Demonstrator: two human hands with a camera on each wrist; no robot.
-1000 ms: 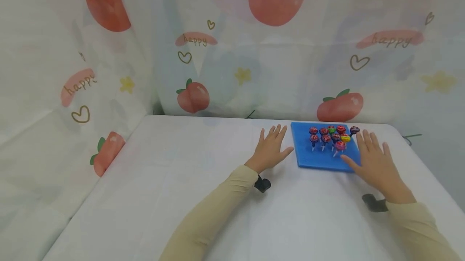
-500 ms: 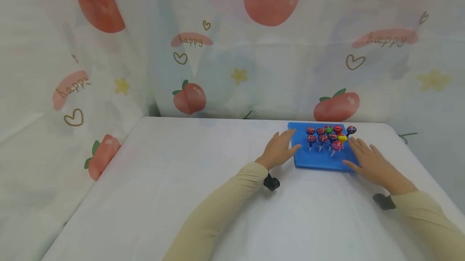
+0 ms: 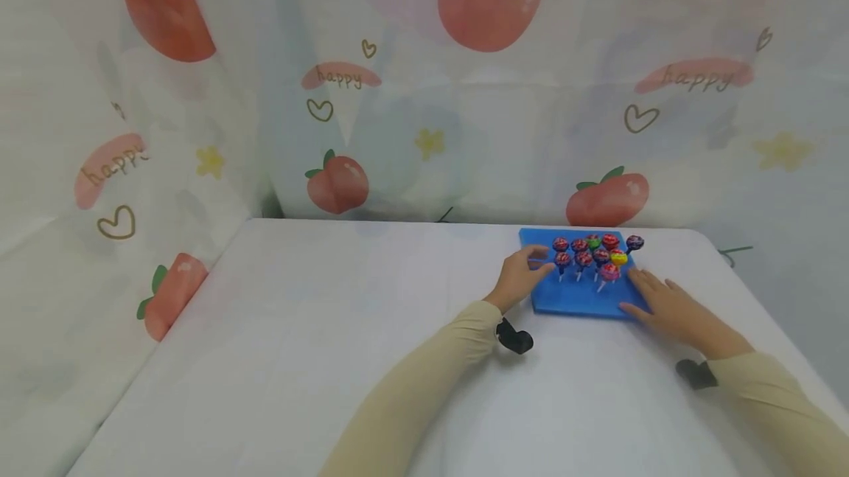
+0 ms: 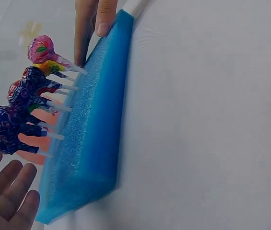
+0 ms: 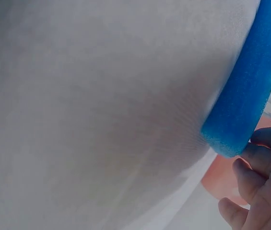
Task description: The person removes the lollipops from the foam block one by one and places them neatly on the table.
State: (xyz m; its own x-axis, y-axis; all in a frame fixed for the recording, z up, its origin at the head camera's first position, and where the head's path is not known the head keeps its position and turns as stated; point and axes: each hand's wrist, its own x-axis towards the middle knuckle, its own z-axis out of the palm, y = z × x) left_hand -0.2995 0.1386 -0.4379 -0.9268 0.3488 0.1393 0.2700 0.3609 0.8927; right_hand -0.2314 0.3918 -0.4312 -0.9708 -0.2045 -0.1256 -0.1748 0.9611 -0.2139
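Several wrapped lollipops (image 3: 583,259) stand on their white sticks in a blue foam board (image 3: 564,301). My left hand (image 3: 519,279) is at the board's left side, thumb and fingers spread apart just beside the nearest dark-wrapped lollipop (image 3: 561,260). In the left wrist view its fingers (image 4: 10,194) are loosely bent close under the lollipop heads, with nothing pinched. My right hand (image 3: 679,317) rests on the board's right edge, fingers extended and thumb on the near corner. The right wrist view shows its fingertips at the end of the blue foam (image 5: 243,105).
The board lies near the back right of a white-covered table (image 3: 345,329). Behind and to the left hangs a fruit-printed cloth (image 3: 398,20). One dark lollipop (image 3: 634,242) leans out past the board's right side. A black wrist camera (image 3: 514,337) sits under the left wrist.
My left hand has moved right, from beside the board to the left lollipops, its fingers bending. My right hand has lowered onto the board's right edge. The head view has shifted slightly.
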